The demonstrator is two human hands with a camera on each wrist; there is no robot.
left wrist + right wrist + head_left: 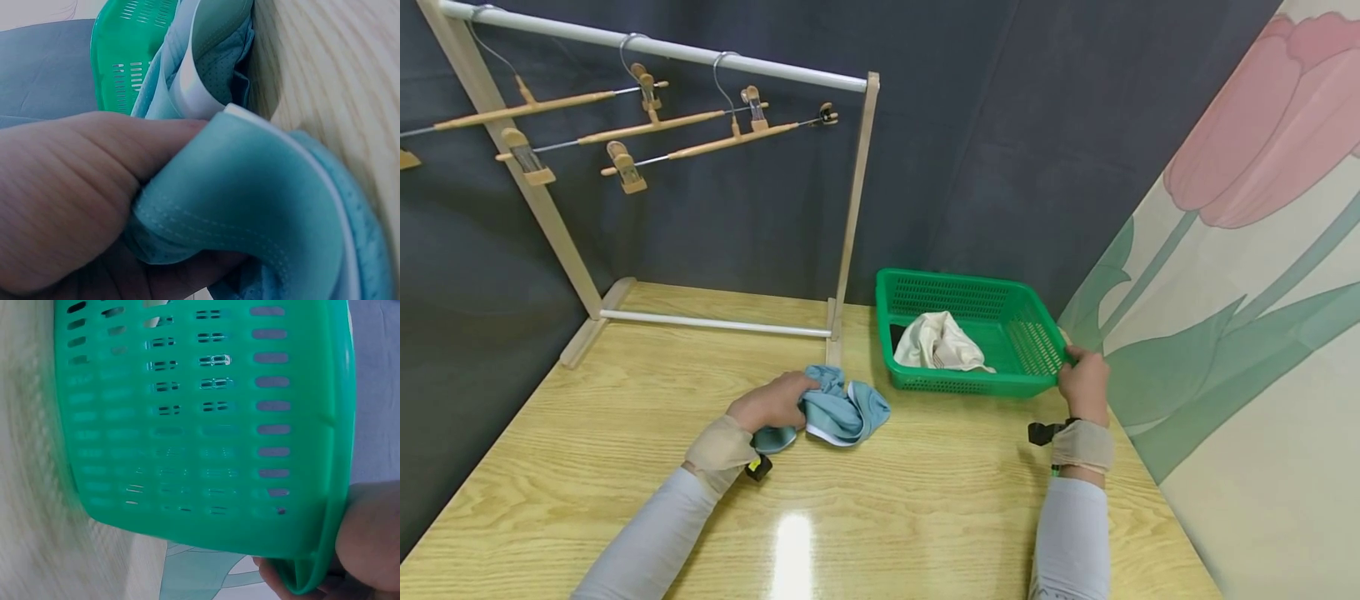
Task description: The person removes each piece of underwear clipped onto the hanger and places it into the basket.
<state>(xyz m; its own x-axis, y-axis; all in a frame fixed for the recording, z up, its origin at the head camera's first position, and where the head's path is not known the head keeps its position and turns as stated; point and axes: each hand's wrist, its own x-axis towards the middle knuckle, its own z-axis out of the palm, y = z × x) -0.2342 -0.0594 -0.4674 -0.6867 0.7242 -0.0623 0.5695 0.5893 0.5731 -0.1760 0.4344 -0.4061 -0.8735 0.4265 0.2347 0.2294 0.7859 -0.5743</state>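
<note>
My left hand [775, 402] grips a crumpled blue-green garment with white edging [844, 414], lying on the table left of the basket. Seen from the left wrist, the thumb lies over a stitched fold of the garment [250, 187], and the fingers pass under it. My right hand [1084, 382] holds the green plastic basket [973, 385] by the rim at its near right corner. In the right wrist view the thumb is on one side of the basket's rim [337, 425] and the fingers curl beneath it. A bunched white cloth [936, 340] lies inside the basket, with something dark beside it.
A rack with a white rail [662, 50] stands at the back left. Several wooden clip hangers [733, 143] hang from it. Behind is a dark curtain [962, 150], and a wall with painted tulips [1240, 333] bounds the wooden table [880, 517] on the right.
</note>
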